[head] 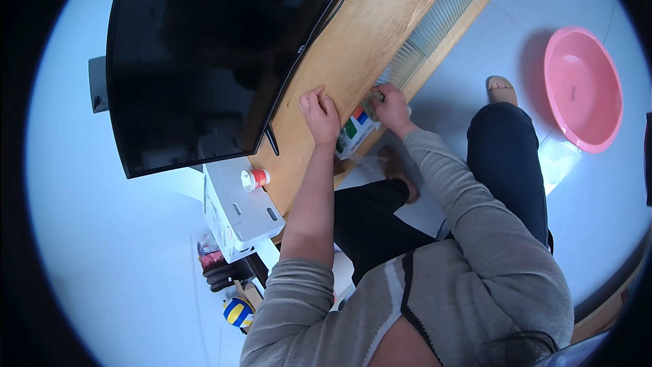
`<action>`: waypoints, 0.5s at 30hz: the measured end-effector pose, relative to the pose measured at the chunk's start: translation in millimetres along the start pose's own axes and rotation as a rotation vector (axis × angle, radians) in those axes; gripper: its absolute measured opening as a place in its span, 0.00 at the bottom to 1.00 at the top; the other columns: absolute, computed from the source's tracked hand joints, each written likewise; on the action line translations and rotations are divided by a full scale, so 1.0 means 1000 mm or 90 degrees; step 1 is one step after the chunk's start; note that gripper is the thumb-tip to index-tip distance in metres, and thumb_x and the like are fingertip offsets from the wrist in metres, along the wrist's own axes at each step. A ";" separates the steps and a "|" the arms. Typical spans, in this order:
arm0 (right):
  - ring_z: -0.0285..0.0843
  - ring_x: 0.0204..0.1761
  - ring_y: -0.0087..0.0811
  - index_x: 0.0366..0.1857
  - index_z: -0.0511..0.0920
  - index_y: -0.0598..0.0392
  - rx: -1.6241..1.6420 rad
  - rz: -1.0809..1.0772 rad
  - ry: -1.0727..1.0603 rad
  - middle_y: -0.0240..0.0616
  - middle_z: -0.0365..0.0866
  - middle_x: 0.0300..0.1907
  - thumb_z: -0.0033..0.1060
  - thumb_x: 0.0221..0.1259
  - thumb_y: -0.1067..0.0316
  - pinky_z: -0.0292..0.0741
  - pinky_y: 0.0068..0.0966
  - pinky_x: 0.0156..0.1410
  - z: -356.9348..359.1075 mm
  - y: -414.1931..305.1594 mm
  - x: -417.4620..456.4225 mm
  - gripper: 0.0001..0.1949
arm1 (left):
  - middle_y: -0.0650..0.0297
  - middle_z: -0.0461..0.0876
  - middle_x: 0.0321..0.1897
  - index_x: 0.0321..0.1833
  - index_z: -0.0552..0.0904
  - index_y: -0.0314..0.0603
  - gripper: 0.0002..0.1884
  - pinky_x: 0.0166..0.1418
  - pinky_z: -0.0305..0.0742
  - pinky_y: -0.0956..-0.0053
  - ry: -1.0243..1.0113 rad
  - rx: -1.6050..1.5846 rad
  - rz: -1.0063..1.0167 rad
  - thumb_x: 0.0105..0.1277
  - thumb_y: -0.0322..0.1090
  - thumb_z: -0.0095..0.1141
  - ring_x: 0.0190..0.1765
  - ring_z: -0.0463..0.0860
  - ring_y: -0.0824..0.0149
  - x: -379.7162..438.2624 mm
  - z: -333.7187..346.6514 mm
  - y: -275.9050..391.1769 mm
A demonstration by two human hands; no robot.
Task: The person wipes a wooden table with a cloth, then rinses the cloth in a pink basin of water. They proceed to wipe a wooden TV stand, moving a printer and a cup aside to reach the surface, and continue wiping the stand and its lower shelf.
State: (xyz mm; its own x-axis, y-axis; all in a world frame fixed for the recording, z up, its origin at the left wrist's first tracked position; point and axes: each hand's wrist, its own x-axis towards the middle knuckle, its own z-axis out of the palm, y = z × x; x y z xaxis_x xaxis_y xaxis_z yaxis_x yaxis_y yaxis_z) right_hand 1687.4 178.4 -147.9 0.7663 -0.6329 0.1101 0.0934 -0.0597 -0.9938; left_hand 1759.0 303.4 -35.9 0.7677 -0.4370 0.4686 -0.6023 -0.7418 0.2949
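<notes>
My left hand [321,117] rests on the wooden top of a TV cabinet [356,46], fingers loosely bent, holding nothing. Just below the front edge of that top, my right hand [392,109] pinches a grey-green item [374,107], apparently a cloth, partly hidden by the fingers. Beneath it, in the open front of the cabinet, stands a white box [356,137] with green, blue and orange patches and printing. A ribbed glass panel [428,25] lies along the cabinet front beyond my right hand.
A TCL television [219,61] stands on the cabinet, with one foot [272,140] near my left forearm. A red-and-white paper cup [255,179] sits on a white printer-like machine [239,204]. A pink basin [583,89] and a volleyball [238,312] are on the floor.
</notes>
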 end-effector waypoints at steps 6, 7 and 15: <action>0.80 0.41 0.51 0.39 0.77 0.57 0.101 0.210 0.133 0.49 0.81 0.37 0.62 0.53 0.72 0.76 0.38 0.46 -0.002 0.009 0.006 0.09 | 0.56 0.72 0.41 0.49 0.78 0.36 0.11 0.52 0.71 0.70 -0.010 -0.002 -0.009 0.66 0.27 0.51 0.45 0.73 0.61 0.002 0.001 0.002; 0.81 0.41 0.49 0.39 0.77 0.58 0.145 0.237 0.170 0.48 0.81 0.39 0.61 0.53 0.73 0.76 0.36 0.45 -0.002 0.009 0.002 0.09 | 0.56 0.72 0.41 0.49 0.78 0.36 0.11 0.52 0.71 0.70 -0.012 0.006 -0.010 0.66 0.27 0.51 0.45 0.73 0.61 0.001 0.000 0.003; 0.74 0.47 0.51 0.36 0.74 0.54 0.007 0.029 0.111 0.46 0.73 0.43 0.62 0.51 0.71 0.73 0.41 0.50 0.022 -0.018 -0.009 0.10 | 0.56 0.71 0.41 0.49 0.78 0.36 0.11 0.52 0.70 0.68 -0.022 0.054 0.001 0.65 0.27 0.51 0.44 0.73 0.61 0.002 0.000 0.005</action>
State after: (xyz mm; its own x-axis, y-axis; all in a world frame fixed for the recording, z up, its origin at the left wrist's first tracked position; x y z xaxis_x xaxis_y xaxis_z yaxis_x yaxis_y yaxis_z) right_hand 1692.8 202.4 -130.3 0.6481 -0.7592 0.0605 0.0691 -0.0205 -0.9974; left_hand 1757.2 299.5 -33.3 0.7754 -0.4542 0.4388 -0.5835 -0.7809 0.2228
